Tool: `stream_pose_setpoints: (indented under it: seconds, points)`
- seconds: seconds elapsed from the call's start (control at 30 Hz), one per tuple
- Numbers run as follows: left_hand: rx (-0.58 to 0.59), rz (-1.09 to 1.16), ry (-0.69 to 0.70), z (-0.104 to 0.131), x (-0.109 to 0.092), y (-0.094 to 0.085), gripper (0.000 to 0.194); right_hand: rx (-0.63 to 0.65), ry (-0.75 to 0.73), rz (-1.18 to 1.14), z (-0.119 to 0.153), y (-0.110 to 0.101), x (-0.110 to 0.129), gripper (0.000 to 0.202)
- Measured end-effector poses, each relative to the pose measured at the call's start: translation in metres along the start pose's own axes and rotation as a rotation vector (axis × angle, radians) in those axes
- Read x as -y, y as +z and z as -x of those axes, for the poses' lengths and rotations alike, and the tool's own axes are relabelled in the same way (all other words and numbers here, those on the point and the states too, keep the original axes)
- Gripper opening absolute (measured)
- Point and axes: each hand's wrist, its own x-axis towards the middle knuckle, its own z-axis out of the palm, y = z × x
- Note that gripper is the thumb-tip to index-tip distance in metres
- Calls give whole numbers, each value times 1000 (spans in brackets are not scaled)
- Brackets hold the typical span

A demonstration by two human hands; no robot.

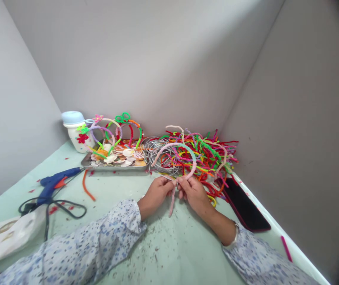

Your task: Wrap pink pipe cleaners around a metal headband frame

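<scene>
Between my hands stands a curved hoop (193, 160) wrapped in pale pink and mint fuzzy stem, arching up and to the left. My right hand (195, 194) pinches its lower end. My left hand (157, 194) is closed at the same spot, its fingertips nearly touching those of my right hand, on the pink stem. A loose pink tail (172, 204) of the stem hangs down between the hands. Behind the hoop lie a coil of silver wire (154, 152) and a heap of colourful fuzzy stems (211, 152).
A metal tray (116, 169) holds shells and decorated hoops. A white cup (79, 136) with a blue lid stands left of it. Nearer are a blue glue gun (49, 188) with its cord and an orange stem (86, 188). A black phone (246, 208) lies at the right edge.
</scene>
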Motion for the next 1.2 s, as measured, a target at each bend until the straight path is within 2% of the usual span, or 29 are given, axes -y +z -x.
stream_pose_setpoints:
  seconds: [0.53,0.67,0.83,1.0,1.2]
  points:
    - [-35,-96,60,5,-5,5,25,6,21,-79,3,2,10,34]
    - [-19,-105,90,6,-7,7,24,10,10,-91,3,2,10,34]
    - [-59,-98,91,5,-8,9,27,10,33,-156,1,1,7,34]
    - [-17,-43,73,7,-8,9,25,22,34,-191,1,1,6,34]
    - [-102,-46,84,8,-4,4,37,-5,24,-208,2,1,9,35]
